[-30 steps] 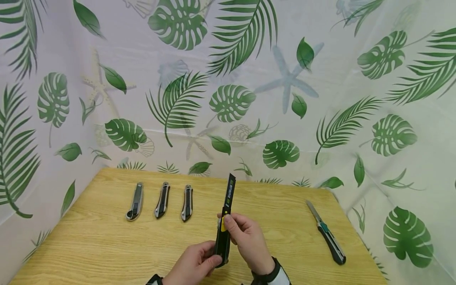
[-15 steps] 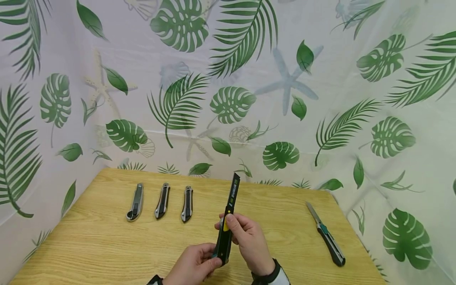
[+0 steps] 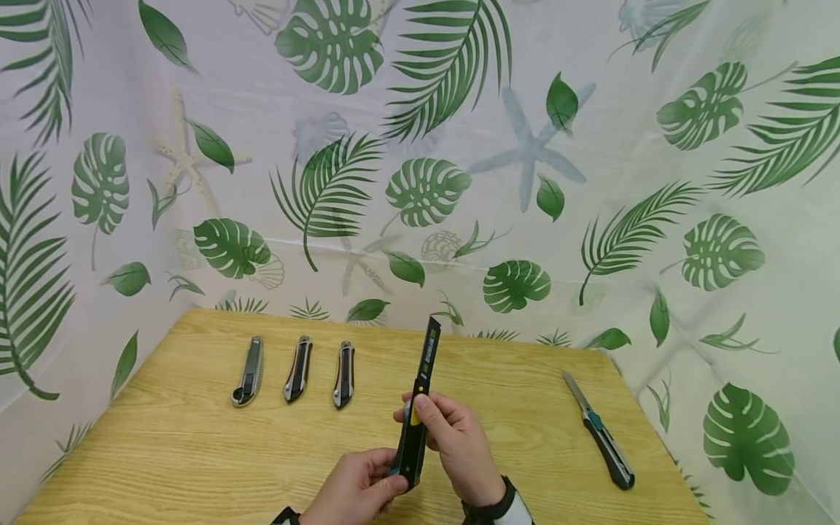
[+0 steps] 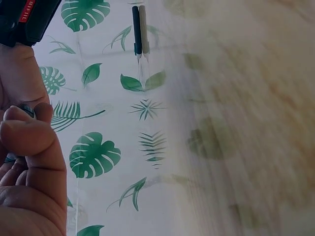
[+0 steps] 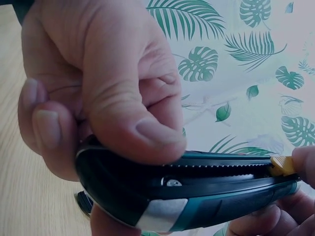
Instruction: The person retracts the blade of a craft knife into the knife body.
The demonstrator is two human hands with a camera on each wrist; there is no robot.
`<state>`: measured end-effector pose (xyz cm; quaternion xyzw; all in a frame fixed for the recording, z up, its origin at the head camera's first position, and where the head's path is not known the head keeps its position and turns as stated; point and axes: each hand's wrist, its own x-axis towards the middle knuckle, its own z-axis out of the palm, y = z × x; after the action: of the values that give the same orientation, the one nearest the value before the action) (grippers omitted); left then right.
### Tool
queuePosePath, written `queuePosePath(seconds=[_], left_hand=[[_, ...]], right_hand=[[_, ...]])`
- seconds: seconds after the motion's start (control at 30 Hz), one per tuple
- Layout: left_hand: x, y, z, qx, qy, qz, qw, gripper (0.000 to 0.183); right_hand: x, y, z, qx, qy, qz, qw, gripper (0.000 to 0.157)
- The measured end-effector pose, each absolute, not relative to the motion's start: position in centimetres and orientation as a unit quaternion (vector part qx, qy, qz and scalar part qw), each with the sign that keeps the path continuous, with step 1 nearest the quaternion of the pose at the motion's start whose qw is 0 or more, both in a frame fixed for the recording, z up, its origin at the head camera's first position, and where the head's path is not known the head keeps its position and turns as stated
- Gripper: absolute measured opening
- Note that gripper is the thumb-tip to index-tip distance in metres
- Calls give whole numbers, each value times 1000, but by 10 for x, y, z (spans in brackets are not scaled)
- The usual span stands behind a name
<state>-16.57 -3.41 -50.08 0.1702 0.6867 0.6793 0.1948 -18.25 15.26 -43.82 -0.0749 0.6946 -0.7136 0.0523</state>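
Note:
A black utility knife (image 3: pixel 411 448) with a yellow slider (image 5: pixel 281 166) is held up over the wooden table, tilted slightly right. Its long dark blade (image 3: pixel 429 350), with green and white print, sticks out at the top. My left hand (image 3: pixel 357 481) grips the butt of the handle between thumb and fingers. Higher up, my right hand (image 3: pixel 462 448) pinches the knife at the slider, thumb on the near side. Teal and grey parts of the handle (image 5: pixel 211 209) show in the right wrist view. Fingers (image 4: pixel 29 147) fill the left edge of the left wrist view.
Three grey and black utility knives lie in a row at the back left: one (image 3: pixel 249 372), another (image 3: pixel 299 370) and a third (image 3: pixel 344 375). A teal and black knife (image 3: pixel 607 437) with its blade out lies at the right. Leaf-patterned cloth (image 3: pixel 446 240) stands around the table (image 3: pixel 197 452).
Since a second ago the held knife's top has tipped a little to the right. Both hands keep their grip, and the knives on the table have not moved.

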Motion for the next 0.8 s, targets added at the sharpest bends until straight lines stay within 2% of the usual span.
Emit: queuePosePath(seconds=[0.33,0.57,0.8], left_hand=[[-165,-40,-497,176,670,696,191,33],[-168,-44,-494,149,648,723,189,36],[-167,-49,-493,149,638,731,191,38]], right_hand=[[-183,146,-443,-100,661,-739,88,42],[-178,139,-450,-131,646,-740,131,54],[-178,138,-453,-152,645,-736,139,53]])
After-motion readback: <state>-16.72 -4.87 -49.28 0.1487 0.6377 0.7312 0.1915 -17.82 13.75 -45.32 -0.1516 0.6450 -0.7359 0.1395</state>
